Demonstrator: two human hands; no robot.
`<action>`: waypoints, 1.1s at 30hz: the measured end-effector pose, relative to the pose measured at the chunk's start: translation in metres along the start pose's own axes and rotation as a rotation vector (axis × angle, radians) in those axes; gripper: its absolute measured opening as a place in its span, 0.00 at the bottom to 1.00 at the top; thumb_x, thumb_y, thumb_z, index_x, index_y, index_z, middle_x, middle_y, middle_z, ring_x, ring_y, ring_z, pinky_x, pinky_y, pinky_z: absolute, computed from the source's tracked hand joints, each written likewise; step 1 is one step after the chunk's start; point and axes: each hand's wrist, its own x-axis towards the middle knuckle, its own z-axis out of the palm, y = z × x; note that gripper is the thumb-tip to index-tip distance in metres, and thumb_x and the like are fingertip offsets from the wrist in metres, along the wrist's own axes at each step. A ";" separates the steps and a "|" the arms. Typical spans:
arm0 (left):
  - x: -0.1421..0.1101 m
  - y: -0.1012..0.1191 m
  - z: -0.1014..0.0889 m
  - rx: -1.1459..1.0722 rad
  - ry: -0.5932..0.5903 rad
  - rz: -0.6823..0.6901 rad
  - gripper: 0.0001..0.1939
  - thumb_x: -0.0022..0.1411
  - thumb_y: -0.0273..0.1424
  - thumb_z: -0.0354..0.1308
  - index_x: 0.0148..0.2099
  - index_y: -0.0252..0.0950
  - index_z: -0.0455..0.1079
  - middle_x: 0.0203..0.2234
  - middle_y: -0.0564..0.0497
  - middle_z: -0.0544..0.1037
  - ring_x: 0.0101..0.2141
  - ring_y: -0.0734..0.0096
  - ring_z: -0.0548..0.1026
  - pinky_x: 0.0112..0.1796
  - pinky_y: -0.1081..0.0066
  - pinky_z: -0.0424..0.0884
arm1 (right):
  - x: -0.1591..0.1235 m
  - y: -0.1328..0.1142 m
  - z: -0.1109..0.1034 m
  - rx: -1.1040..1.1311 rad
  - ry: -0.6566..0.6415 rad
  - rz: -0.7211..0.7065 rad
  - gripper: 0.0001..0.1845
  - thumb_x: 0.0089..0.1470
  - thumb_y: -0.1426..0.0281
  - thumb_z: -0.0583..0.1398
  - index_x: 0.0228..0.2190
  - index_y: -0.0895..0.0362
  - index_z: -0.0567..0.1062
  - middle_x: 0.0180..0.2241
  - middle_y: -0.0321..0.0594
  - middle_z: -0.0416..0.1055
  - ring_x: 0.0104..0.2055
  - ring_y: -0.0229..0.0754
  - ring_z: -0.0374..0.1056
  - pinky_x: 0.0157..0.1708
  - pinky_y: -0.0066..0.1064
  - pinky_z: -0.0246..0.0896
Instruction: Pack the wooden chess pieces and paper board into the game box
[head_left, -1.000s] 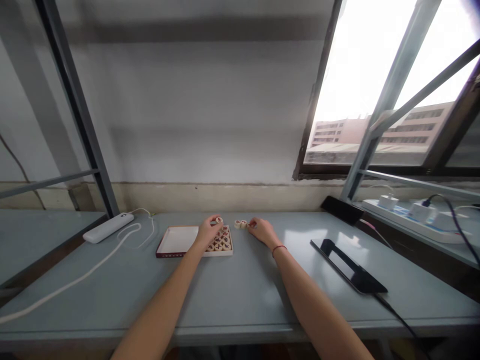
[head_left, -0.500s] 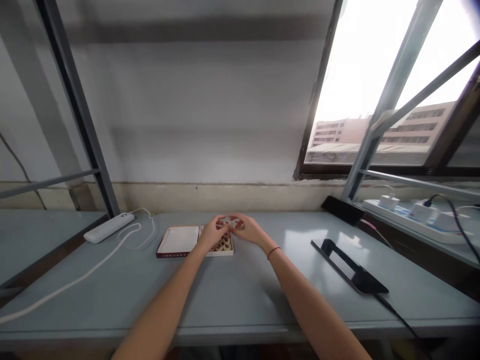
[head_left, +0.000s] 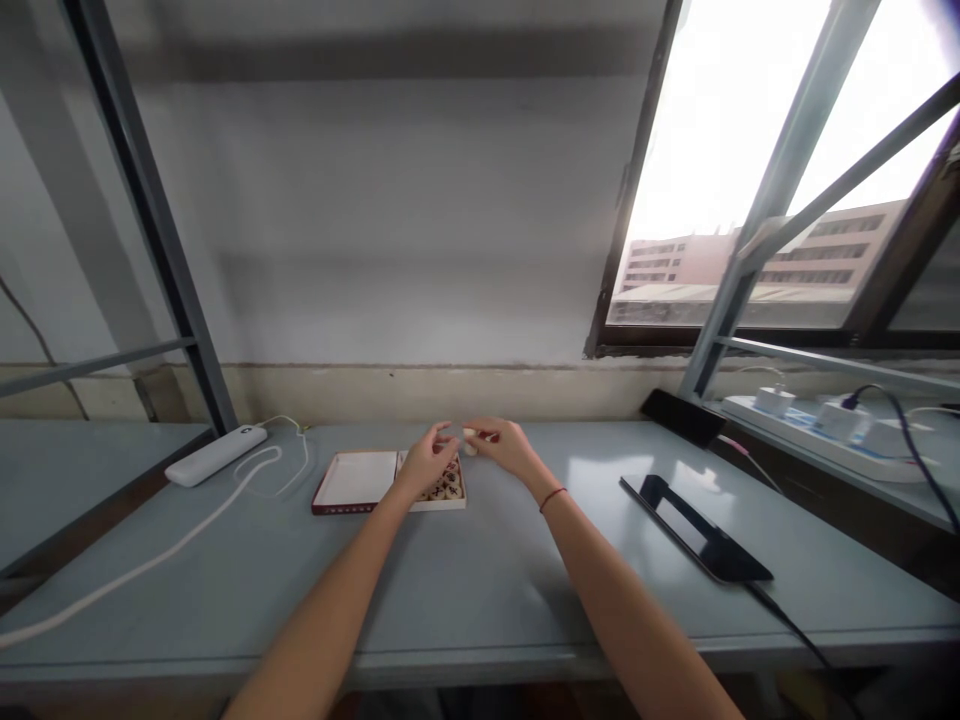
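A shallow box (head_left: 439, 506) holds several round, pale Chinese chess pieces (head_left: 448, 488) marked with characters. Joined or set against its left side is an open lid (head_left: 357, 478), white inside with a dark red edge. My left hand (head_left: 427, 462) hovers over the box, thumb and fingers apart with nothing seen between them; it hides part of the pieces. Just right of the box, my right hand (head_left: 504, 445) pinches a pale chess piece (head_left: 470, 442) at its fingertips. A thin red bracelet circles the right wrist.
On the right of the grey table (head_left: 480, 590) lies a dark tablet (head_left: 697, 530) with a cable. Behind it rest a black phone-like object (head_left: 682, 418) and a power strip (head_left: 817, 435). At left sit a white power bank (head_left: 216, 456) and a white cable (head_left: 150, 560).
My hands have drawn apart. The right hand has shifted slightly right with a pale chess piece in its fingers, while the left hand's fingers have spread over the box.
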 end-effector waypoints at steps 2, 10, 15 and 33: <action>-0.002 0.004 -0.002 0.059 0.035 -0.015 0.23 0.58 0.40 0.52 0.54 0.37 0.61 0.40 0.45 0.74 0.33 0.70 0.74 0.33 0.73 0.69 | 0.001 0.015 -0.005 -0.063 0.125 0.095 0.16 0.45 0.69 0.57 0.37 0.55 0.78 0.37 0.40 0.74 0.32 0.38 0.68 0.36 0.27 0.62; -0.001 -0.002 -0.008 0.088 0.073 -0.074 0.22 0.59 0.39 0.50 0.53 0.36 0.62 0.40 0.45 0.73 0.33 0.70 0.74 0.26 0.77 0.68 | -0.012 0.062 -0.007 -0.167 0.112 0.370 0.09 0.37 0.68 0.59 0.26 0.57 0.74 0.25 0.37 0.72 0.27 0.37 0.65 0.29 0.26 0.58; -0.001 -0.002 -0.008 0.091 0.068 -0.085 0.22 0.58 0.38 0.50 0.53 0.36 0.62 0.38 0.46 0.73 0.32 0.72 0.73 0.27 0.78 0.68 | -0.015 0.066 -0.005 -0.165 0.062 0.341 0.09 0.39 0.67 0.59 0.27 0.57 0.74 0.27 0.38 0.72 0.29 0.38 0.66 0.31 0.26 0.58; -0.002 -0.003 -0.009 0.212 0.066 -0.030 0.20 0.57 0.37 0.50 0.51 0.35 0.65 0.36 0.47 0.74 0.31 0.71 0.74 0.31 0.74 0.67 | -0.015 0.076 0.003 -0.298 0.028 0.219 0.09 0.45 0.68 0.56 0.32 0.57 0.70 0.29 0.39 0.72 0.31 0.38 0.65 0.33 0.27 0.56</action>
